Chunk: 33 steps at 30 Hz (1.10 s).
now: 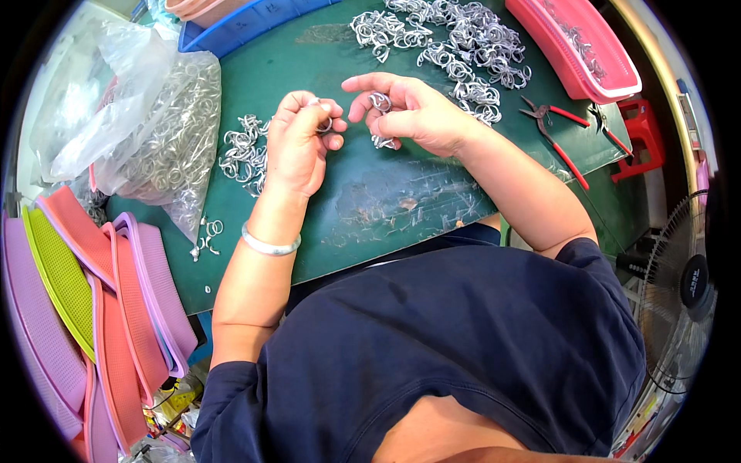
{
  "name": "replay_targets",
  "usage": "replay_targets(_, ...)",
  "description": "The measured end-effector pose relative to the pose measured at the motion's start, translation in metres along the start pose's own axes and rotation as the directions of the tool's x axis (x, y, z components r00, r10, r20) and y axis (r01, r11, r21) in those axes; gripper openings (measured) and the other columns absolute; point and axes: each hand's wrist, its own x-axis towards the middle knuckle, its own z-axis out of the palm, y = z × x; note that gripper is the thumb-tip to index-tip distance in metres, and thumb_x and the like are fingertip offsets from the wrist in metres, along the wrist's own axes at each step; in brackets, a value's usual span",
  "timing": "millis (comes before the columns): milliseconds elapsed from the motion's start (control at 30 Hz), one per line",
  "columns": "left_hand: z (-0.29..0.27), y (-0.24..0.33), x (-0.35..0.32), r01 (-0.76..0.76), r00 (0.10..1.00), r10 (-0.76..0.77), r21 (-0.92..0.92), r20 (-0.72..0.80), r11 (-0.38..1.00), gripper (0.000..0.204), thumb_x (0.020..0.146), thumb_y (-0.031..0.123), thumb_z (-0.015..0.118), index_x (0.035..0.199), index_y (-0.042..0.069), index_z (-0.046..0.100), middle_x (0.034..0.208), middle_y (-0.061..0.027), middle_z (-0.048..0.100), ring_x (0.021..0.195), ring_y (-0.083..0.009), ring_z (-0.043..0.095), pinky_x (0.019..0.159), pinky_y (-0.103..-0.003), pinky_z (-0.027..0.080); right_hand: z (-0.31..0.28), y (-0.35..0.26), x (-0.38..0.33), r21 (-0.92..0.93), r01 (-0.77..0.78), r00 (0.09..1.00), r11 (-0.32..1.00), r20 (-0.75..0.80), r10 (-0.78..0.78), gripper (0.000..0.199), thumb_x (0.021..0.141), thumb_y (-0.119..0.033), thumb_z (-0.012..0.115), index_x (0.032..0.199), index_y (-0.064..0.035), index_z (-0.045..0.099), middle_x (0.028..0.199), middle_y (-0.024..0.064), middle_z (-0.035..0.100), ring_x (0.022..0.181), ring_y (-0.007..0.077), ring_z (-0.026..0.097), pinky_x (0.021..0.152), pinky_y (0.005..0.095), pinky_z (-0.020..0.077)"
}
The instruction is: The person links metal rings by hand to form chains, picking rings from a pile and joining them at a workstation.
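Linking rings, left hand (297,143) pinches a ring (326,125) while right hand (413,114) grips a chain (380,103); joining likely needs careful alignment.

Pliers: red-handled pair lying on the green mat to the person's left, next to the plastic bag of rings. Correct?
Not quite. The head view shows the red-handled pliers on the green mat to the person's right, below the pink tray. The plastic bag of rings is on the left, well away from them.
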Motion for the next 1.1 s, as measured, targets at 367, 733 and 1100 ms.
replay_targets(367,0.018,-0.004,-0.007,-0.111,0.993,0.093,0.370,0.067,0.922,0.011,0.078,0.008,0.063,0.087,0.002,0.060,0.074,-0.0020,0.059,0.062,-0.0048,0.049,0.054,-0.018,0.038,0.009,0.003,0.000,-0.555,0.126,0.989,0.822,0.004,-0.148,0.063,0.070,-0.001,0.053,0.129,0.0026,0.032,0.091,0.0035,0.050,0.076,0.0071,0.046,0.069,0.0195,0.0405)
replay_targets(733,0.012,-0.004,-0.007,-0.056,0.998,0.051,0.323,0.023,0.945,0.006,0.078,0.009,0.062,0.083,0.005,0.061,0.073,0.0013,0.058,0.058,-0.0056,0.048,0.050,-0.018,0.035,0.005,0.004,-0.001,-0.401,0.170,0.984,0.900,0.025,-0.175,0.070,0.069,0.005,0.055,0.133,-0.0049,0.027,0.104,0.0042,0.045,0.085,0.0099,0.045,0.073,0.0221,0.0416)
replay_targets(1100,-0.004,-0.001,0.001,0.109,0.993,-0.101,-0.171,0.054,0.979,0.002,0.080,0.008,0.053,0.080,0.006,0.053,0.086,-0.0091,0.059,0.073,-0.0187,0.059,0.061,-0.029,0.050,-0.001,0.003,0.003,-0.313,0.228,0.968,0.922,-0.032,-0.250,0.075,0.067,0.005,0.065,0.131,-0.0051,0.029,0.107,0.0074,0.047,0.090,0.0108,0.045,0.076,0.0225,0.0434)
